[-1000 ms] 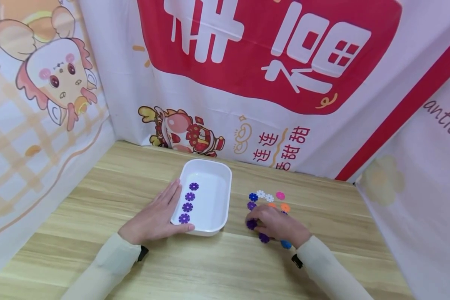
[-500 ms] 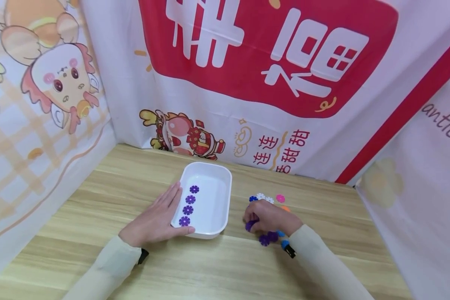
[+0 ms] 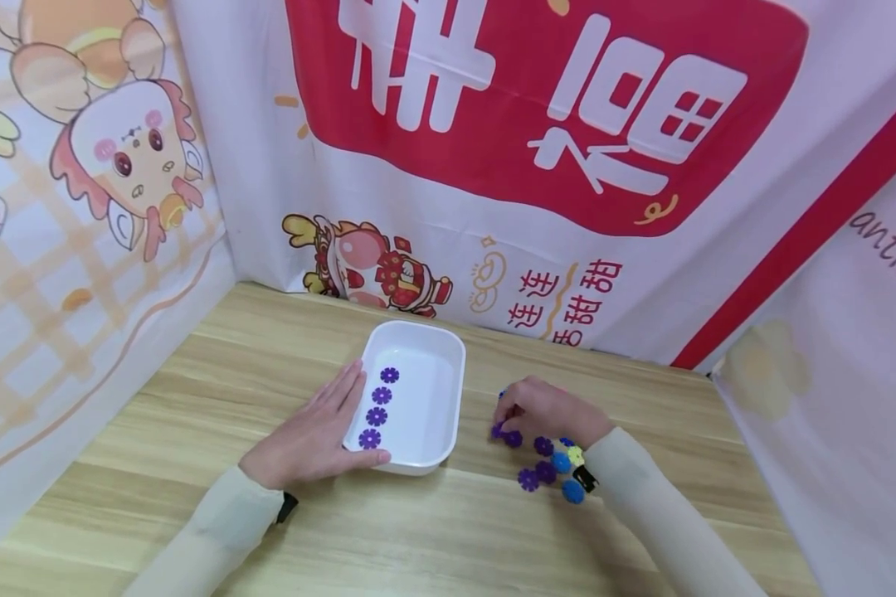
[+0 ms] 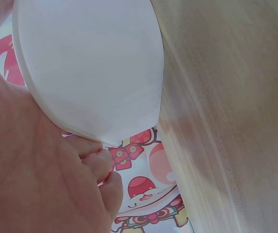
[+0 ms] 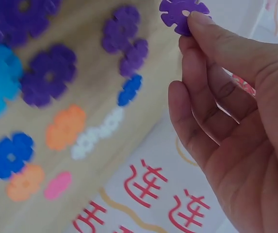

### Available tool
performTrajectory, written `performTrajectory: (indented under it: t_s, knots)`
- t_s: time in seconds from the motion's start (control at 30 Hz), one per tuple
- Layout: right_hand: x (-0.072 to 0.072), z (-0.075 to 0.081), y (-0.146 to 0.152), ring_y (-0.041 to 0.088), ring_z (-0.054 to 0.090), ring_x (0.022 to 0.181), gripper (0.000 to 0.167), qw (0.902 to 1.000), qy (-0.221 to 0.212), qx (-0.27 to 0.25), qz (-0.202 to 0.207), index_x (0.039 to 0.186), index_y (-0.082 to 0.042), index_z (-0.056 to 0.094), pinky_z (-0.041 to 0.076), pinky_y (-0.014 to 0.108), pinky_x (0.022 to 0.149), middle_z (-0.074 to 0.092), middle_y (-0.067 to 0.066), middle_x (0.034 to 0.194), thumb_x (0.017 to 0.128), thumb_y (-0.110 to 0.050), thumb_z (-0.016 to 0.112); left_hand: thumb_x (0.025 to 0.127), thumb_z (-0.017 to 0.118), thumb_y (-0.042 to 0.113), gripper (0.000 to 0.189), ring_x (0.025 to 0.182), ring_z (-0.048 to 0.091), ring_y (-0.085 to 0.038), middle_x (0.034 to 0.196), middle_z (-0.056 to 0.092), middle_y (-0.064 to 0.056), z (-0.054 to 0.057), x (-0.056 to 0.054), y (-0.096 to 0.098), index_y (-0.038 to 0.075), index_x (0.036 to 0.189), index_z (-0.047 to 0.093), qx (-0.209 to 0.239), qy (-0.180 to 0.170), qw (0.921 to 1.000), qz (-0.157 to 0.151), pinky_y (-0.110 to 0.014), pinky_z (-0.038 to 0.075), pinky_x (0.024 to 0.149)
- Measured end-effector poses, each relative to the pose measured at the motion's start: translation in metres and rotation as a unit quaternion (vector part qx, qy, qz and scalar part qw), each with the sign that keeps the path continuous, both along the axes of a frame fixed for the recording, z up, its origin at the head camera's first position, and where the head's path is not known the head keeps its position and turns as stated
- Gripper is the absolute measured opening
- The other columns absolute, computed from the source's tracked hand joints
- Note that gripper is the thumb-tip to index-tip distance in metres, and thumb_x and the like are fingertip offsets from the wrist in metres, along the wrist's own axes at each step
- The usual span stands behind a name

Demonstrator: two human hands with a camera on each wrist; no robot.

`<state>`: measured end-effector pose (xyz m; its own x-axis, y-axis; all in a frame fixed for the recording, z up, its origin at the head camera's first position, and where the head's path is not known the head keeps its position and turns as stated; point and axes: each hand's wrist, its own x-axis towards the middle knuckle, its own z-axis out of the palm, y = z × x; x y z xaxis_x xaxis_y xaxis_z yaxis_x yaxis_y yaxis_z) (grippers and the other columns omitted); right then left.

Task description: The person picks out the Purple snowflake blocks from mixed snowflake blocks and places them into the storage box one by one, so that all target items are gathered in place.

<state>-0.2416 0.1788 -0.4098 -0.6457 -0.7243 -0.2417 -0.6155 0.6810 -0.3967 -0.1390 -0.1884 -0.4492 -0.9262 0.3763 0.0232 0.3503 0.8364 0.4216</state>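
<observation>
A white rectangular tray (image 3: 418, 452) holds several purple snowflake discs (image 3: 377, 416) in a line along its left side. My left hand (image 3: 309, 435) rests against the tray's left side, fingers straight along it and thumb over the near rim; the left wrist view shows the palm at the tray's outer wall (image 4: 95, 73). To the right of the tray, my right hand (image 3: 548, 410) pinches a purple snowflake disc (image 5: 177, 12) between thumb and index finger, the other fingers loosely bent. Loose purple discs (image 3: 528, 479) lie on the table below that hand.
Around the right hand lie other snowflake discs: a light blue one (image 3: 572, 492), a yellow one (image 3: 576, 455), orange ones (image 5: 66, 127), white ones (image 5: 97, 133) and a pink one (image 5: 57, 185). Printed cloth (image 3: 448, 182) hangs behind the wooden table (image 3: 418, 539).
My right hand has shifted slightly away from me with a purple disc in its fingertips, uncovering discs near its wrist. The left hand and the tray keep their places.
</observation>
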Motion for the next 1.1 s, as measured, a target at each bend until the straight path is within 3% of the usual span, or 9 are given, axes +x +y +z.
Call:
performTrajectory:
  t_s: [0.27,0.57,0.83,1.1]
  knots:
    - [-0.014,0.036,-0.009,0.008,0.073,0.09,0.013,0.9984,0.051,0.022,0.009,0.102,-0.016,0.083,0.063,0.022,0.081,0.079,-0.003,0.101,0.098,-0.008,0.074,0.087,0.06,0.083,0.128,0.166,0.007,-0.04,0.179,-0.003,-0.018,0.001,0.0,-0.001,-0.003,0.168,0.008,0.001,-0.006,1.0,0.001,-0.059,0.016,0.134]
    - [-0.027,0.07,-0.036,0.006,0.073,0.087,0.015,0.9947,0.089,0.047,0.018,0.104,-0.019,0.083,0.064,0.023,0.081,0.08,-0.004,0.099,0.101,-0.011,0.071,0.088,0.059,0.083,0.127,0.166,0.007,-0.039,0.179,-0.004,-0.017,0.0,0.0,-0.001,-0.002,0.168,0.009,-0.001,-0.006,1.0,0.0,-0.058,0.017,0.134]
    - [-0.035,0.074,-0.067,0.008,0.07,0.082,0.016,0.9933,0.107,0.032,0.031,0.104,-0.018,0.083,0.062,0.024,0.076,0.079,-0.002,0.097,0.102,-0.009,0.07,0.089,0.06,0.081,0.126,0.166,0.007,-0.041,0.179,-0.002,-0.02,0.001,0.001,-0.002,-0.004,0.167,0.01,0.003,0.0,1.0,-0.002,-0.059,0.018,0.133]
    - [-0.049,0.064,-0.1,0.011,0.074,0.094,0.016,0.994,0.1,0.045,-0.004,0.112,-0.018,0.081,0.063,0.024,0.083,0.08,-0.001,0.107,0.103,-0.013,0.069,0.087,0.058,0.085,0.129,0.166,0.005,-0.039,0.179,-0.004,-0.017,0.0,-0.001,-0.001,-0.002,0.168,0.006,-0.004,-0.016,0.9999,0.002,-0.058,0.015,0.134]
